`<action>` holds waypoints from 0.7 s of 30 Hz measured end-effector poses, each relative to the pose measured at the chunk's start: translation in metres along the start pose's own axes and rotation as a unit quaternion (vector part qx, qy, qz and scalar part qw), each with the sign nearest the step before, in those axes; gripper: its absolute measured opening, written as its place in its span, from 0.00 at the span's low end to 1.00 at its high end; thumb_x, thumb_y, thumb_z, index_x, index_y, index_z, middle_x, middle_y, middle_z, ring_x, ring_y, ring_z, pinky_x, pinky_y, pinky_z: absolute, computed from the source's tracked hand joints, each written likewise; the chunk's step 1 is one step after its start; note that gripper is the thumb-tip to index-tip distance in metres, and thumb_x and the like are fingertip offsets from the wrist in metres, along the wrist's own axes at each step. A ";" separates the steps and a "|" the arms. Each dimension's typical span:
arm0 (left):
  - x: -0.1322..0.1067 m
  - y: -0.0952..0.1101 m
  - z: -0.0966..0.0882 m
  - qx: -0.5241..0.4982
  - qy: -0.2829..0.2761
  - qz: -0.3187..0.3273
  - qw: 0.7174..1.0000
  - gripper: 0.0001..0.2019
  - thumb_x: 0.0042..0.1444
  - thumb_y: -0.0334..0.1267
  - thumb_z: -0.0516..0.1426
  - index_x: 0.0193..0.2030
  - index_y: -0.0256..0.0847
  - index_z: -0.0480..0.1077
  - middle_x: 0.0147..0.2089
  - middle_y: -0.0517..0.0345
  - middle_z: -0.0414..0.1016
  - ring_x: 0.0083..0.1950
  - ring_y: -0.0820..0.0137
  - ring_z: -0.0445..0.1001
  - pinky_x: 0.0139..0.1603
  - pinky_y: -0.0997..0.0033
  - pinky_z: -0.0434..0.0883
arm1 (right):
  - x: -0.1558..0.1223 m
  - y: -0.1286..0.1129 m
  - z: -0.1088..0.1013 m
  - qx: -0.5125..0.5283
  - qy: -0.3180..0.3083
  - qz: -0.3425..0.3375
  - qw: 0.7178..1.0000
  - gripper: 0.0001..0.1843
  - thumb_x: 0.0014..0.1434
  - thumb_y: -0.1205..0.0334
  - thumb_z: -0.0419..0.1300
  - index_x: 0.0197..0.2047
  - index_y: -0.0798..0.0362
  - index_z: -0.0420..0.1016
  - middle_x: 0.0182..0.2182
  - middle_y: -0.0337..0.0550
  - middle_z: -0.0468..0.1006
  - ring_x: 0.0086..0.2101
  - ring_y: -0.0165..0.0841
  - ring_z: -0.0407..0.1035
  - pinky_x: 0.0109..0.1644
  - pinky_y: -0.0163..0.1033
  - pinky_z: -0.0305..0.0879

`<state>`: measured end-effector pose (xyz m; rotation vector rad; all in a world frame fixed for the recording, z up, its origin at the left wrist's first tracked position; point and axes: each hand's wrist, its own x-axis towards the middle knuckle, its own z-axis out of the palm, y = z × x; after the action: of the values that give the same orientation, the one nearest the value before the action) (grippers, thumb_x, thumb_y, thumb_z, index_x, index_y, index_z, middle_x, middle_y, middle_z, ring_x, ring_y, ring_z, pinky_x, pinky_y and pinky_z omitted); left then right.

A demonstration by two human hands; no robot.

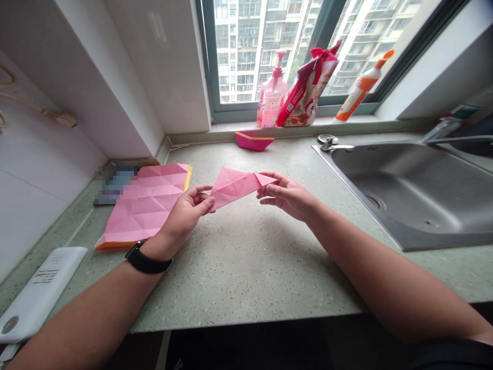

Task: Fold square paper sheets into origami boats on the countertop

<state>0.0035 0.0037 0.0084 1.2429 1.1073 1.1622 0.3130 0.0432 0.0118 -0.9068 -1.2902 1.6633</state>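
Note:
My left hand (188,210) and my right hand (287,195) hold a folded piece of pink origami paper (234,187) between them, above the speckled grey-green countertop (246,267). The left fingers pinch its lower left end, and the right fingertips grip its pointed right end. Further left, a creased, unfolded pink paper sheet (148,198) with a yellow edge lies flat on the counter. A small pink paper boat (254,141) with a yellow rim sits beyond my hands, near the window ledge. A black watch band (148,259) circles my left wrist.
A steel sink (408,190) with a faucet (450,131) lies to the right. A white power bank (38,293) rests at the left edge. A pixelated phone-like object (115,185) lies under the sheet's corner. A pink pump bottle (272,92), patterned bag (308,90) and orange-capped tube (360,87) stand on the window ledge.

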 end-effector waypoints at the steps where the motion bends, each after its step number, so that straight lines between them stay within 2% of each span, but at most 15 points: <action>1: -0.001 -0.001 0.002 -0.011 -0.003 -0.004 1.000 0.27 0.56 0.46 0.75 0.58 0.40 0.76 0.37 0.63 0.78 0.40 0.70 0.80 0.48 0.66 0.81 | -0.001 0.001 0.004 0.009 -0.009 0.013 1.000 0.31 0.50 0.44 0.85 0.53 0.44 0.83 0.41 0.41 0.86 0.44 0.39 0.81 0.51 0.46 0.80; 3: -0.003 -0.002 0.005 -0.017 -0.019 -0.013 1.000 0.27 0.56 0.46 0.75 0.59 0.39 0.75 0.37 0.62 0.78 0.39 0.71 0.79 0.45 0.69 0.79 | -0.003 0.005 0.014 0.004 -0.024 0.036 0.999 0.27 0.50 0.43 0.85 0.46 0.47 0.84 0.43 0.45 0.86 0.45 0.39 0.81 0.50 0.45 0.80; 6: -0.007 -0.003 0.010 0.010 -0.053 -0.020 0.998 0.27 0.60 0.46 0.73 0.61 0.39 0.73 0.37 0.60 0.79 0.37 0.72 0.79 0.40 0.72 0.76 | -0.006 0.013 0.026 0.004 -0.016 0.053 0.998 0.27 0.52 0.41 0.84 0.45 0.49 0.85 0.44 0.48 0.87 0.45 0.40 0.81 0.51 0.46 0.81; 9: -0.012 -0.004 0.012 0.071 -0.049 0.001 0.996 0.28 0.62 0.44 0.71 0.66 0.41 0.70 0.49 0.53 0.81 0.37 0.72 0.80 0.37 0.72 0.77 | -0.007 0.019 0.030 -0.001 0.003 0.054 0.999 0.29 0.51 0.40 0.84 0.46 0.49 0.85 0.43 0.48 0.87 0.44 0.40 0.81 0.50 0.46 0.81; 11: -0.015 -0.005 0.013 0.131 -0.035 0.041 0.990 0.28 0.64 0.43 0.70 0.67 0.44 0.70 0.59 0.49 0.78 0.40 0.70 0.83 0.38 0.70 0.80 | -0.007 0.020 0.031 -0.013 0.011 0.051 0.999 0.29 0.52 0.39 0.83 0.46 0.50 0.85 0.42 0.48 0.87 0.44 0.40 0.81 0.50 0.46 0.81; 16: -0.022 -0.005 0.012 0.294 -0.038 0.183 0.937 0.17 0.69 0.45 0.67 0.61 0.46 0.74 0.65 0.46 0.73 0.55 0.61 0.84 0.52 0.59 0.87 | -0.009 0.021 0.036 -0.049 0.000 0.033 0.998 0.28 0.54 0.37 0.81 0.44 0.51 0.85 0.41 0.49 0.87 0.44 0.40 0.81 0.49 0.46 0.80; 19: -0.024 -0.005 0.011 0.374 -0.042 0.250 0.892 0.24 0.64 0.49 0.72 0.61 0.45 0.73 0.74 0.40 0.66 0.71 0.48 0.76 0.64 0.44 0.85 | -0.012 0.022 0.043 -0.060 -0.018 0.018 0.998 0.26 0.57 0.38 0.79 0.45 0.50 0.85 0.41 0.48 0.87 0.43 0.40 0.81 0.49 0.47 0.81; 21: -0.026 -0.006 0.012 0.406 -0.046 0.281 0.869 0.26 0.63 0.48 0.74 0.61 0.45 0.72 0.77 0.38 0.63 0.75 0.45 0.72 0.70 0.38 0.80 | -0.014 0.025 0.046 -0.067 -0.032 0.014 0.997 0.25 0.59 0.39 0.78 0.46 0.50 0.85 0.41 0.48 0.87 0.43 0.40 0.82 0.49 0.48 0.81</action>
<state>0.0130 -0.0233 0.0021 2.3748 1.2467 1.0416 0.2727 0.0095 -0.0017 -0.9617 -1.4531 1.6554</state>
